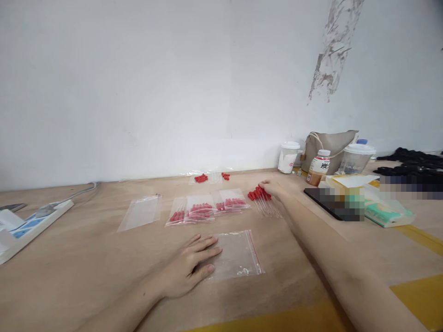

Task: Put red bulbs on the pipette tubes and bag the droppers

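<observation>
My left hand lies on the left part of a clear zip bag, fingers stretched out and spread. The bag is flat on the table, its red-lined zip on the right. Farther off, my right hand pinches at the red rubber bulbs of a bunch of glass droppers; how many it grips is hidden. The droppers' thin clear tubes point toward me. Left of them lie several zip bags with red-bulbed droppers inside, overlapping one another. A flat zip bag lies at their left.
Small bags with red bulbs lie by the wall. A power strip is at the left edge. On the right are a white-lidded cup, a drink bottle, a grey pouch, a black phone-like slab and a tissue pack.
</observation>
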Demonstrator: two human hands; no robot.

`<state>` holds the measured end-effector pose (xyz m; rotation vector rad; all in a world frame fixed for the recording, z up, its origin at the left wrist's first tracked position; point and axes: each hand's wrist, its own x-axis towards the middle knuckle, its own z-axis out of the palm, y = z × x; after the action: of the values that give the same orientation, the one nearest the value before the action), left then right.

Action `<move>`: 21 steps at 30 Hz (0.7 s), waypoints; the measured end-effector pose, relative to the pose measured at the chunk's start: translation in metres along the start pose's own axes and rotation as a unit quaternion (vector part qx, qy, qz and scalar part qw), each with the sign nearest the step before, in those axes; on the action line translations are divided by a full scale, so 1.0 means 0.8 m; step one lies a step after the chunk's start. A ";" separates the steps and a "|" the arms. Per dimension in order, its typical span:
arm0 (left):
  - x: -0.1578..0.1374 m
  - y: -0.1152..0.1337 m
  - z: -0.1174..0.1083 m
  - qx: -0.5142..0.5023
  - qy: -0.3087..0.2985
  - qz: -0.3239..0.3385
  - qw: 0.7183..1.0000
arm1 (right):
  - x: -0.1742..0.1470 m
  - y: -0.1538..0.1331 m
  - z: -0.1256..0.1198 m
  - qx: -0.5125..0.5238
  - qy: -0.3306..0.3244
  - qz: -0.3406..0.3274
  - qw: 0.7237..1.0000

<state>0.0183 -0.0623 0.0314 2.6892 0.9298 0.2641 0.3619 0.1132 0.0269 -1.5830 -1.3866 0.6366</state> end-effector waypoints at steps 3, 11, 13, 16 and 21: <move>0.000 -0.001 0.001 0.001 -0.001 -0.002 1.000 | -0.003 -0.010 -0.010 0.036 -0.001 0.027 0.999; 0.001 0.001 0.002 -0.014 0.030 -0.002 0.999 | -0.024 -0.027 -0.038 0.178 0.070 0.011 0.981; 0.002 0.002 0.001 -0.017 0.039 -0.011 0.999 | -0.044 -0.027 -0.038 0.208 0.111 0.004 0.972; 0.002 0.002 0.002 -0.015 0.041 -0.018 0.999 | -0.086 -0.023 -0.035 0.244 0.160 -0.006 0.956; 0.001 -0.001 0.004 -0.019 0.040 -0.018 0.999 | -0.146 -0.015 -0.019 0.319 0.119 0.006 0.940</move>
<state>0.0194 -0.0615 0.0280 2.6422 0.9841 0.3792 0.3415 -0.0037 0.0233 -1.0986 -0.8665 0.7767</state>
